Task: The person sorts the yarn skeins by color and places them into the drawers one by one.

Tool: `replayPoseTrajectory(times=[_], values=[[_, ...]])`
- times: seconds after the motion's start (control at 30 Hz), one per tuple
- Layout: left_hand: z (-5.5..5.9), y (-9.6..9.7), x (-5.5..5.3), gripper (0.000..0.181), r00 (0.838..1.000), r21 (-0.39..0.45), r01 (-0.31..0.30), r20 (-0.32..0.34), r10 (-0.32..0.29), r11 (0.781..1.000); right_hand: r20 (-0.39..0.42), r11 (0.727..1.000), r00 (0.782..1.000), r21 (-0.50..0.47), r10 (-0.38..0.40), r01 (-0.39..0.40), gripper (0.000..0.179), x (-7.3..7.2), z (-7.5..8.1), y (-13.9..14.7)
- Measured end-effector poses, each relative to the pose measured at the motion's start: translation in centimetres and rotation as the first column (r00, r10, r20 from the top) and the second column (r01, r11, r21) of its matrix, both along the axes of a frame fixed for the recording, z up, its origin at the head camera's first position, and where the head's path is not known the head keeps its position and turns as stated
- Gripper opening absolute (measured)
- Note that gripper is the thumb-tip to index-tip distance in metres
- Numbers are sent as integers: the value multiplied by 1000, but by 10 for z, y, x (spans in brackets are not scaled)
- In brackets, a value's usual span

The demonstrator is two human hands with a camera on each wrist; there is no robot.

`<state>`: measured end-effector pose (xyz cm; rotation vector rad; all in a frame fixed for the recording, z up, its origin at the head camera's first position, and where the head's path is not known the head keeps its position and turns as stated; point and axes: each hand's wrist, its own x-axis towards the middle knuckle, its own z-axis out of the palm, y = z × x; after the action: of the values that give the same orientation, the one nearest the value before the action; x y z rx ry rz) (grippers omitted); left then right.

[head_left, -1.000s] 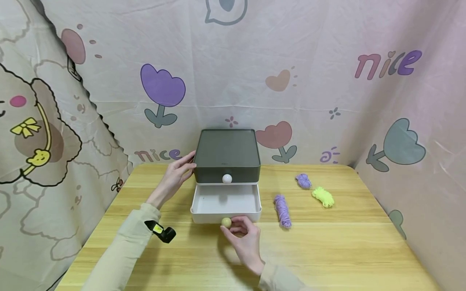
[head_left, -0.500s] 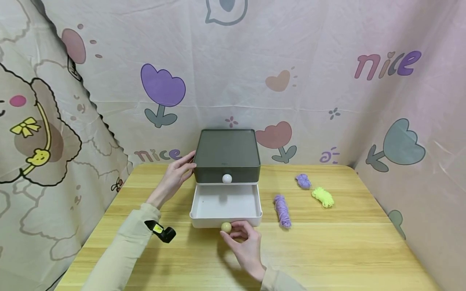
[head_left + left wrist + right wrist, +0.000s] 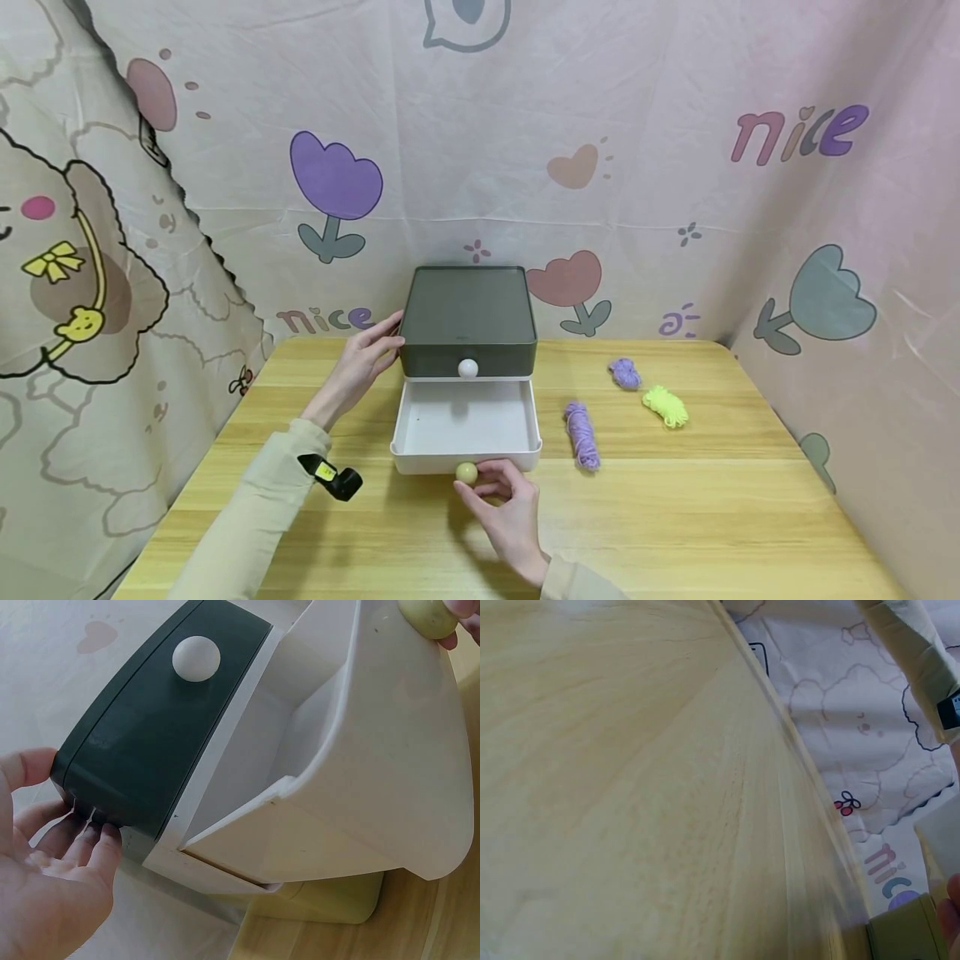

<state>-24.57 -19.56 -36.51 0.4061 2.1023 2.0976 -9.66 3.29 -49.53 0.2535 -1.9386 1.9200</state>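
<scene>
A small desktop drawer box [image 3: 468, 310] has a dark grey-green top drawer with a white knob [image 3: 468, 368]. Below it, a white drawer [image 3: 467, 422] is pulled out, its inside visible. My right hand [image 3: 510, 515] pinches that drawer's round yellow-green knob [image 3: 467, 473] between thumb and fingers. On the box's left side rests my left hand [image 3: 354, 371]. In the left wrist view, its thumb touches one edge of the dark upper part, and the fingertips [image 3: 111, 836] lie against the side wall. Under the white drawer, a pale green base [image 3: 337, 900] shows in that view.
Right of the box lie a long purple yarn bundle [image 3: 582, 436], a smaller purple one [image 3: 625, 373] and a neon yellow one [image 3: 666, 407]. The wooden table [image 3: 712, 517] meets a patterned cloth backdrop [image 3: 465, 150] behind the box. A black wrist camera [image 3: 333, 478] sits on the left sleeve.
The white drawer has slid farther out toward me, with my right hand moving along on its knob. My left hand and the yarn bundles have stayed in place.
</scene>
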Motion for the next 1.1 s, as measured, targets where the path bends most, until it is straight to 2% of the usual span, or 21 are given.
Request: replayPoseTrajectory(times=[0.33, 0.7, 0.9, 1.1], values=[[0, 0, 1, 60, 1000, 0, 1, -1, -1, 1000, -114, 999, 993, 47, 7, -2, 26, -1, -5, 3], [0, 1, 1, 60, 1000, 8, 1, -2, -1, 1000, -238, 997, 971, 79, 23, -4, 28, -1, -7, 13], [0, 1, 1, 60, 1000, 4, 3, -1, -3, 1000, -250, 994, 968, 104, 5, 22, 27, 3, -8, 25], [0, 1, 1, 60, 1000, 5, 1, 2, -1, 1000, -240, 994, 970, 87, -40, 63, 25, 4, -7, 40]])
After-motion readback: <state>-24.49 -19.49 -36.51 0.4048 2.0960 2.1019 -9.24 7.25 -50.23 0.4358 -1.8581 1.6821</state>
